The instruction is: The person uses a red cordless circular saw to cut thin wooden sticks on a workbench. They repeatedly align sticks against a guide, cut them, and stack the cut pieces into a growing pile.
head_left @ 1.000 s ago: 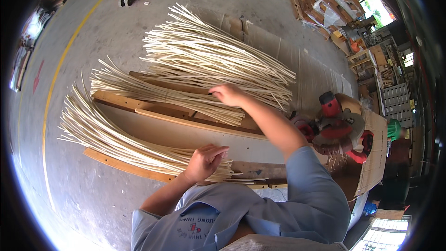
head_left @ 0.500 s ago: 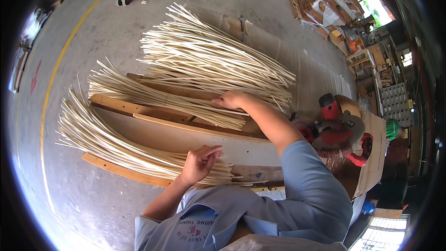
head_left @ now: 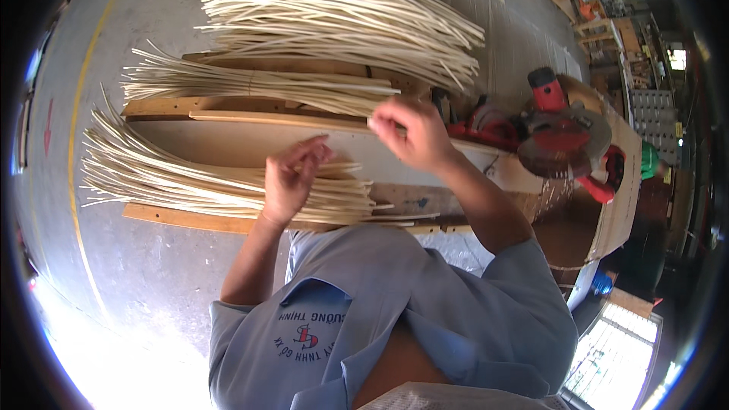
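Observation:
Both of my hands are raised above a long pale board with wooden edge strips [head_left: 228, 140]. My left hand [head_left: 287, 181] is over the right part of the nearest bundle of thin cream rattan-like rods [head_left: 171, 178], its fingers bent together and slightly blurred. Beyond the board's edge strip lies a narrower bundle of rods [head_left: 205, 82], bound around its middle. My right hand [head_left: 414, 135] is just short of that bundle's right end, thumb and fingers drawn together. Anything thin between the fingers of either hand is too small to make out.
A large loose heap of rods [head_left: 326, 11] lies at the far side. To the right, a red and black circular-blade saw [head_left: 558, 133] stands by a cardboard sheet [head_left: 619, 190]. A yellow line [head_left: 78, 129] runs along the concrete floor at left.
My right hand has left the middle bundle and come back toward me, closer to my left hand. My left hand has shifted slightly left. The view has tilted down toward my body.

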### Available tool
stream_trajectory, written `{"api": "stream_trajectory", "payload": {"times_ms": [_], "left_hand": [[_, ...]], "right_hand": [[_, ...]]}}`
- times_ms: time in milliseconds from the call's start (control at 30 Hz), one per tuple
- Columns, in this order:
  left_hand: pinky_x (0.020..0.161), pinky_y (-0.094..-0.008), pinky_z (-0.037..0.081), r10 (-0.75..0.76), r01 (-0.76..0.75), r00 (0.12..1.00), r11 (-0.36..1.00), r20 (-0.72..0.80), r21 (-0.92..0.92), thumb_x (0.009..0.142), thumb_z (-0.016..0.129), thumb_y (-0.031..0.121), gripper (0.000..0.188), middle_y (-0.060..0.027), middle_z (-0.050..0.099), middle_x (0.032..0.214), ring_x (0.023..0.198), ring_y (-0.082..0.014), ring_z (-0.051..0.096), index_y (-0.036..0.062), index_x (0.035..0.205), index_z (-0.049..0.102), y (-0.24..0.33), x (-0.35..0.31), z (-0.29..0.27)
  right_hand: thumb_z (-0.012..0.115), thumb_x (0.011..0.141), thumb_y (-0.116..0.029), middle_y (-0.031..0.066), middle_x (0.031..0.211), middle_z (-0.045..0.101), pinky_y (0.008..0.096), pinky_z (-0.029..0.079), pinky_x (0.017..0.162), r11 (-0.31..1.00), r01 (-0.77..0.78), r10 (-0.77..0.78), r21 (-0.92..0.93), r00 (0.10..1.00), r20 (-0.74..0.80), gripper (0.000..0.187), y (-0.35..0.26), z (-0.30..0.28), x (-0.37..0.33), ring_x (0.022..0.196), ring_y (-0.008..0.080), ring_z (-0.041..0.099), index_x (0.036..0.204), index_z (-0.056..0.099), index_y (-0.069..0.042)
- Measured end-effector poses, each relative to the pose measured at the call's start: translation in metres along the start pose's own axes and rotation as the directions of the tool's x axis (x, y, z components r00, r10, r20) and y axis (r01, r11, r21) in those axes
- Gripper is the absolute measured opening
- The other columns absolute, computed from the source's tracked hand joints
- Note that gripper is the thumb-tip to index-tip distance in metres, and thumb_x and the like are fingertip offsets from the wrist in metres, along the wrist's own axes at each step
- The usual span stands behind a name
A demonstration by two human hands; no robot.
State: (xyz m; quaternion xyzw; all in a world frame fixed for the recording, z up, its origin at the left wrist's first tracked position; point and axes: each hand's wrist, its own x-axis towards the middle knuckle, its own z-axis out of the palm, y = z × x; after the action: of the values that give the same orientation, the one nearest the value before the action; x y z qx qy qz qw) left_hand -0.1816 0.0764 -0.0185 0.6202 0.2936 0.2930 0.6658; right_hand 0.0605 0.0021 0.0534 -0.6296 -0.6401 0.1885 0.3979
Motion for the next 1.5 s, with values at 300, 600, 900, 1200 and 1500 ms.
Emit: {"api": "stream_trajectory", "payload": {"times_ms": [300,600,900,1200,1500], "left_hand": [[0.085,-0.0284,0.057,0.017,-0.020,0.998,0.998,0.065,0.052,0.106,0.058,0.008,0.025,-0.0112,0.076,0.097,0.089,-0.0150,0.071,-0.0048,0.125,0.069,0.018,-0.006,0.007],[0.078,-0.0263,0.057,0.142,-0.123,0.979,0.984,-0.148,0.131,0.107,0.058,0.011,0.026,-0.0096,0.077,0.093,0.085,-0.0123,0.069,-0.0023,0.126,0.070,0.035,-0.041,0.031],[0.056,-0.0230,0.039,0.160,-0.126,0.688,0.987,-0.708,0.100,0.108,0.052,0.013,0.028,-0.0029,0.062,0.070,0.060,-0.0070,0.049,-0.0040,0.119,0.071,0.033,-0.128,0.029],[0.054,-0.0267,0.051,-0.395,0.084,0.585,0.898,-0.708,-0.432,0.107,0.055,0.024,0.031,-0.0092,0.071,0.082,0.066,-0.0150,0.066,-0.0030,0.110,0.069,-0.042,-0.169,0.024],[0.077,-0.0355,0.062,-0.458,0.146,0.702,0.842,-0.545,-0.520,0.108,0.054,0.029,0.033,-0.0128,0.071,0.098,0.087,-0.0218,0.072,-0.0025,0.114,0.063,-0.056,-0.163,0.059]], "right_hand": [[0.080,0.084,-0.040,0.0129,0.105,0.069,0.0458,0.050,0.094,0.906,-0.342,0.417,-0.250,0.825,0.382,0.041,0.006,-0.006,-0.183,0.108,0.0336,0.064,0.104,0.071,-0.006],[0.072,0.091,-0.035,0.0135,0.096,0.070,0.0476,0.050,0.090,0.878,-0.139,0.360,-0.457,0.821,0.443,0.031,-0.007,0.032,-0.208,0.097,0.0354,0.067,0.100,0.067,-0.006],[0.065,0.097,-0.022,0.0181,0.079,0.071,0.0505,0.054,0.068,0.985,-0.061,0.131,-0.162,0.876,0.464,0.016,-0.036,-0.005,-0.179,0.077,0.0394,0.070,0.096,0.069,-0.007],[0.063,0.099,-0.015,0.0181,0.099,0.064,0.0485,0.052,0.078,0.997,0.065,-0.043,-0.036,0.895,0.445,0.015,0.009,0.019,-0.190,0.094,0.0406,0.064,0.102,0.060,0.000],[0.073,0.091,-0.021,0.0184,0.096,0.065,0.0503,0.053,0.079,0.973,0.020,0.069,-0.228,0.925,0.374,0.025,0.012,0.063,-0.205,0.093,0.0420,0.065,0.095,0.055,-0.003]]}}
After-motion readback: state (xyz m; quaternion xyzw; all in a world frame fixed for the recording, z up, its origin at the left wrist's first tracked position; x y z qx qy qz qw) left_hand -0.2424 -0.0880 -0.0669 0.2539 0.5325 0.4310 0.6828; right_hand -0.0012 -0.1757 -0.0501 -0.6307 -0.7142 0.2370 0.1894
